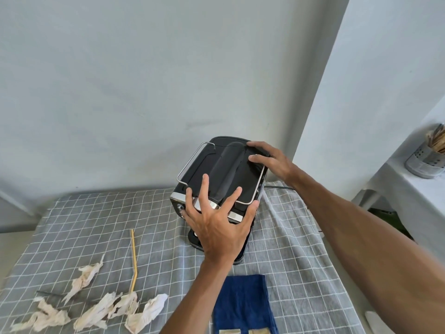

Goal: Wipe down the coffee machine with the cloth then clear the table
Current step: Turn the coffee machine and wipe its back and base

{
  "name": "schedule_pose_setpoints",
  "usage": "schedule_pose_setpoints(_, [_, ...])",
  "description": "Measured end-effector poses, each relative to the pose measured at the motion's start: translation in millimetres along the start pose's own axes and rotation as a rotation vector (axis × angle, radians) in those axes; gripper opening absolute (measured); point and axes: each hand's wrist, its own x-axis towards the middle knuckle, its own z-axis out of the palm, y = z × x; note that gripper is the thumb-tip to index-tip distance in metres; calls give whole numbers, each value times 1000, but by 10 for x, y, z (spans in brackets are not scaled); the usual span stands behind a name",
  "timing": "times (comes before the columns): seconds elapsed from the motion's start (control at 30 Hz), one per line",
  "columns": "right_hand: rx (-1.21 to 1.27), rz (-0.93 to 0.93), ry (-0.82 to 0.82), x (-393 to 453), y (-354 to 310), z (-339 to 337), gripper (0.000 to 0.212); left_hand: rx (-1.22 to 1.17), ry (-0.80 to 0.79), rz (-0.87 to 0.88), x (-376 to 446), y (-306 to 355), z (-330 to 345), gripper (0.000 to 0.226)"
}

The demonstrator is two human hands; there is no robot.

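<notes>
A: From the head view, which step is in hand?

B: Judging by the layout, the wipe has not properly begun. The folded dark blue terry cloth point(243, 302) lies flat on the grey checked tabletop point(301, 261), near the front edge and just in front of the black coffee machine with the chrome wire rail point(228, 169). Neither hand holds it.

A: And the 2 hands?

B: The left hand point(216, 222) is spread wide over the machine's front top edge, its fingers point(204, 186) splayed and resting on the chrome trim, the thumb round the right front corner. The right hand point(269, 160) lies at the far right corner of the top, fingers loosely extended and pressing there. Neither closes round anything; they seem to be steadying or shifting the machine.

A: What does the next move call for?

B: Probably 1 hand keeps the machine braced while the other drops back to take up the cloth. After that, clearing: several crumpled off-white paper tissues point(96, 309) and a bent yellow straw point(134, 259) lie at the left of the tabletop, well apart from the machine.
</notes>
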Motion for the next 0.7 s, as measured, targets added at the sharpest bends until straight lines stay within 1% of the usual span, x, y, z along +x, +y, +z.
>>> schedule_pose_setpoints(0.13, [-2, -26, 37, -14, 27, 16, 42, -14, 5, 11, 13, -21, -13, 49])
schedule_pose_setpoints(0.2, [-38, -29, 19, -22, 6, -13, 41, -13, 0, 22, 21, -52, -31, 50])
schedule_pose_setpoints(0.3, [-93, 2, -36, -34, -54, -59, 43, -14, -21, 20, 39, -90, -55, 53])
schedule_pose_setpoints(0.5, [-7, 96, -82, -88, -76, 7, 51, 11, -59, -17, 45, -70, -85, 52])
schedule_pose_setpoints(0.63, [11, 112, -98, -54, -60, 7, 56, -7, -81, -51, 55, -70, -73, 40])
schedule_pose_setpoints(0.7, [8, 112, -87, -49, -61, 9, 56, -26, -79, -52, 59, -73, -61, 38])
